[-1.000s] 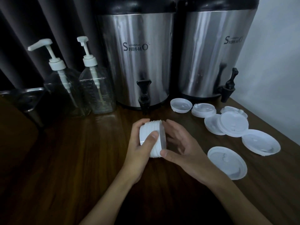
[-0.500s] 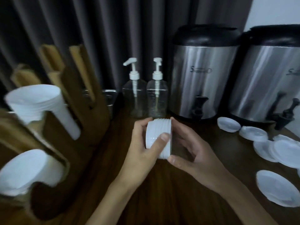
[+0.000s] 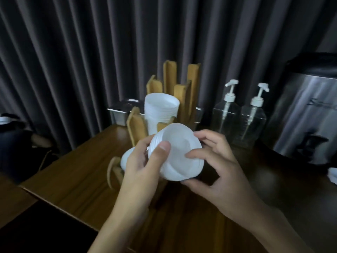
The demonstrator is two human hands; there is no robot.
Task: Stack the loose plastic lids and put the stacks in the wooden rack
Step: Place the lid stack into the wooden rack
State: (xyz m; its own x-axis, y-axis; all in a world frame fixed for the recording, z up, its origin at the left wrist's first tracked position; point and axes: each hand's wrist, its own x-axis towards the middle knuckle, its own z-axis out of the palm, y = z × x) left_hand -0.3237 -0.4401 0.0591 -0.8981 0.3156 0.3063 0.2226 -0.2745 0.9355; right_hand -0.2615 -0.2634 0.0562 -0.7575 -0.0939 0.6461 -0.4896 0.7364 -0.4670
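Both hands hold a stack of white plastic lids (image 3: 179, 152), tilted with its flat face toward me. My left hand (image 3: 145, 165) grips its left side with the thumb across the ribbed edge. My right hand (image 3: 215, 161) cups its right and lower side. Right behind the stack stands the wooden rack (image 3: 182, 92) with tall upright slats. A pile of white cups or lids (image 3: 161, 110) sits in its upper slot. Another white pile (image 3: 125, 157) shows in a lower slot, mostly hidden by my left hand.
Two clear pump bottles (image 3: 226, 117) (image 3: 253, 121) stand right of the rack, then a steel drink dispenser (image 3: 308, 114). A metal container (image 3: 121, 110) sits behind the rack. One loose white lid (image 3: 332, 175) shows at the right edge. The wooden table's left edge (image 3: 60, 207) drops off.
My view swung left, so the rack is now centred and most loose lids are out of sight. Both hands carried the lid stack up to the rack and tilted its face toward me.
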